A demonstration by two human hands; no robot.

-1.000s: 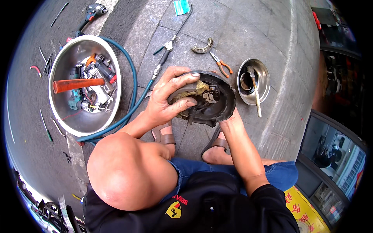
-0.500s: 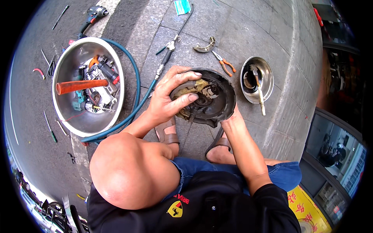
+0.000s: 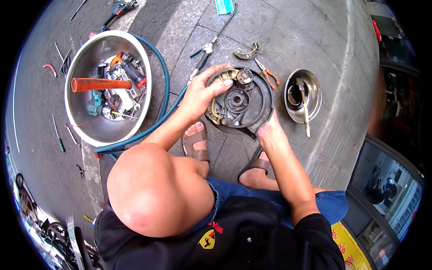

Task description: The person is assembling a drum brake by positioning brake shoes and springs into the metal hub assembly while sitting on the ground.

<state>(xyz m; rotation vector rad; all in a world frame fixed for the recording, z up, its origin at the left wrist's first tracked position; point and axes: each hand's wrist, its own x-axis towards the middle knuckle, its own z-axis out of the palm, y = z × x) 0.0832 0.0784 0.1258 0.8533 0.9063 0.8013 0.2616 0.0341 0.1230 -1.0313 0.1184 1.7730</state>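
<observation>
i'm seeing a big metal basin (image 3: 84,63) sitting at the person's left, heaped with tools; an orange handle (image 3: 101,84) is lying across them and a teal drill (image 3: 96,105) is resting below it. a blue hose (image 3: 167,81) is curving round the basin's right side, running between it and the left forearm and leading up to an air gun (image 3: 202,61). beyond the plate, orange-handled pliers (image 3: 266,71) are lying just beside a loose shoe (image 3: 246,56). at the right a small bowl (image 3: 316,101) is holding a dark round part (image 3: 294,96) and a brush (image 3: 306,112), whose handle is sticking out over the near rim.

the round black plate (image 3: 238,101) is being held up above the paving, in front of the feet. the left hand (image 3: 204,87) is closing round its upper left edge, the thumb pressing on the curved shoe (image 3: 214,108) seated there. the right hand (image 3: 268,128) is going under the lower right edge; its fingers are hiding, so i can't tell how they're set. the raised knee (image 3: 144,189) is crowding the left forearm, while paving is showing between plate and bowl.

i'm counting two shoes, two metal vessels, one pair of pliers, one brush.
</observation>
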